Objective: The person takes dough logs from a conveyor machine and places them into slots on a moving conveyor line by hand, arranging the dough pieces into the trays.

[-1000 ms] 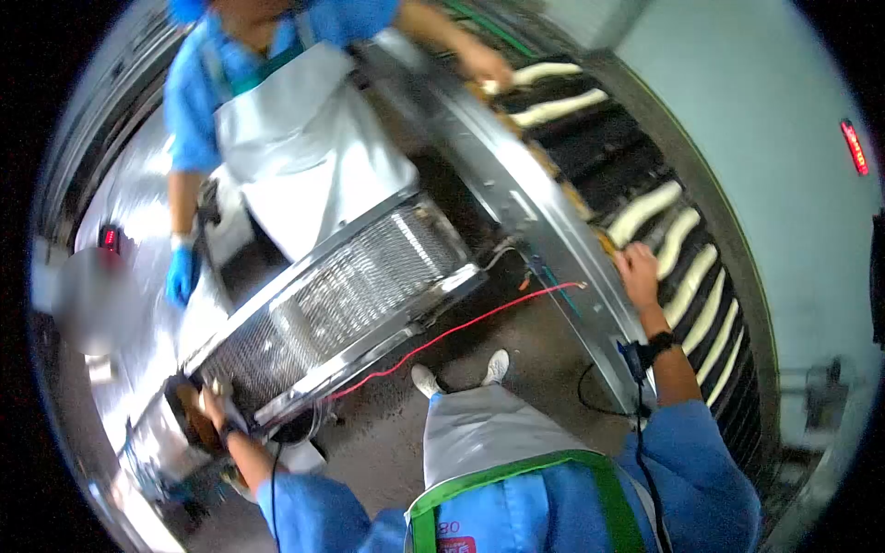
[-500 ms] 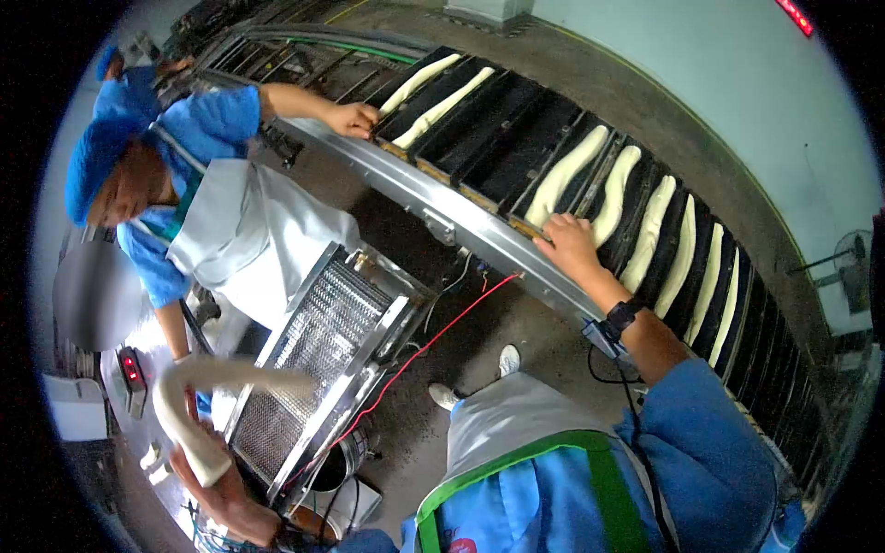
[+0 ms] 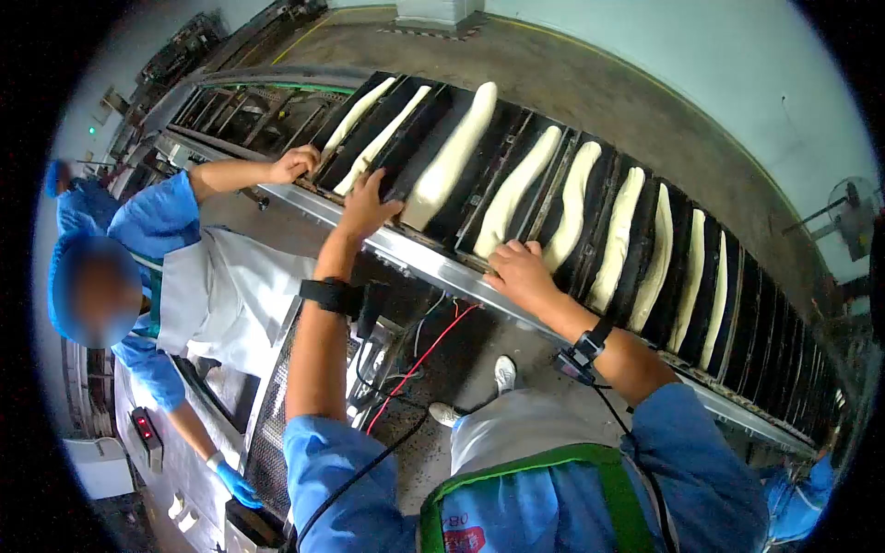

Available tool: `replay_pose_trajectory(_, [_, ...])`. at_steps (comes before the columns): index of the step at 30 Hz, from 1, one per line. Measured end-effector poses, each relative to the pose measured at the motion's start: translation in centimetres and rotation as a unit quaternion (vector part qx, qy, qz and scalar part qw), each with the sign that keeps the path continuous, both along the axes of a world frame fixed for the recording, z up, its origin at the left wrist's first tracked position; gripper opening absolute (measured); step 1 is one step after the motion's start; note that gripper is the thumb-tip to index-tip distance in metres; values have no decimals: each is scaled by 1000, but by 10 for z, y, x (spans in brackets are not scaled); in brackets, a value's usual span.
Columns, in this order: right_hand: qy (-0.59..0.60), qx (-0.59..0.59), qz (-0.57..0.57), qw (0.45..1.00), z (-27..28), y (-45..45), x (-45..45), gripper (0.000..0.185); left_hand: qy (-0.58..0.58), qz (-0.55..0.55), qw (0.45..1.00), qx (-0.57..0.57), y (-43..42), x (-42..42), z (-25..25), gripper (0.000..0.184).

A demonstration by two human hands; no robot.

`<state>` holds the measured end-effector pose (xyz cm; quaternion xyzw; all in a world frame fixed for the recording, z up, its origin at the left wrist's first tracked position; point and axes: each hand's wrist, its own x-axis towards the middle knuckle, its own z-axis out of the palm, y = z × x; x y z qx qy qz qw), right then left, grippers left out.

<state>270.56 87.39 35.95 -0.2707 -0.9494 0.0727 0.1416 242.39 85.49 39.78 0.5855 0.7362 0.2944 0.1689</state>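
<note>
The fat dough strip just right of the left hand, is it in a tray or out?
In: the dough strip lies along its black tray, with dark surface showing both sides.

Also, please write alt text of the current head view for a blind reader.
The wearer's left hand and right hand are at the edge of black trays, several holding long pale strips that look like dough. Another person, in blue, has a bare hand at the trays and a gloved hand below.
</note>
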Motion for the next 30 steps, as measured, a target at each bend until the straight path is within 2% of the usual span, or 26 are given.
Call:
replay_pose_trajectory(1, [19,-4,3,1000,0,1,0,20,113,89,989,-28,3,4,-7,56])
replay_pose_trajectory(2, [7,-16,-2,1000,1,2,-1,19,113,87,989,-30,3,5,-14,56])
replay_pose_trajectory(4, [7,-24,-7,1000,6,2,-1,20,179,96,969,-139,-5,29,3,46])
replay_pose_trajectory(5, [4,-27,-6,1000,6,1,-1,21,177,95,969,-146,-6,35,2,46])
replay_pose_trajectory(7, [12,-26,-4,1000,1,2,-2,21,202,37,969,-135,0,45,5,37])
replay_pose_trajectory(9, [12,-39,-11,999,0,2,-3,24,223,12,966,-130,14,53,-3,36])
replay_pose_trajectory(11, [21,-24,-7,999,2,2,-4,21,196,-129,969,-76,42,54,-32,35])
replay_pose_trajectory(12, [27,-11,-2,1000,3,1,-3,19,221,-132,963,-85,50,64,-30,34])
replay_pose_trajectory(13, [24,-22,0,999,0,3,-3,19,221,-133,963,-79,62,60,-45,34])
replay_pose_trajectory(14, [-3,-24,-5,1000,2,4,-4,20,269,-153,945,-105,78,51,-75,34])
replay_pose_trajectory(15, [-30,-28,-10,999,4,5,-5,22,317,-173,923,-132,85,58,-68,33])
replay_pose_trajectory(16, [-42,-44,-11,998,5,5,-5,23,203,-136,959,-140,81,60,-56,27])
replay_pose_trajectory(17, [-39,-43,-16,998,5,7,-4,23,207,-139,958,-139,87,61,-53,27])
replay_pose_trajectory(19, [-1,-45,2,999,3,8,-2,22,263,-116,922,-260,97,48,-61,22])
replay_pose_trajectory(20, [21,-39,-2,999,-2,7,-2,21,295,-167,907,-250,97,27,-86,20])
replay_pose_trajectory(21, [25,-40,-5,999,-2,8,-2,21,256,-63,932,-248,73,57,-37,23])
replay_pose_trajectory(23, [14,-44,0,999,0,9,-2,20,282,-71,920,-263,59,64,-30,23])
replay_pose_trajectory(24, [15,-40,1,999,0,9,-2,20,285,-72,919,-263,57,68,-28,23])
replay_pose_trajectory(26, [20,-29,0,999,0,9,-3,20,236,18,949,-207,53,75,-26,23])
replay_pose_trajectory(27, [23,-19,1,1000,0,8,-4,20,235,20,949,-209,56,71,-37,23])
replay_pose_trajectory(29, [31,-5,1,1000,-3,9,-5,19,249,70,958,-127,63,58,-67,24])
replay_pose_trajectory(30, [39,11,-4,999,-5,9,-6,19,244,80,958,-131,62,64,-62,23])
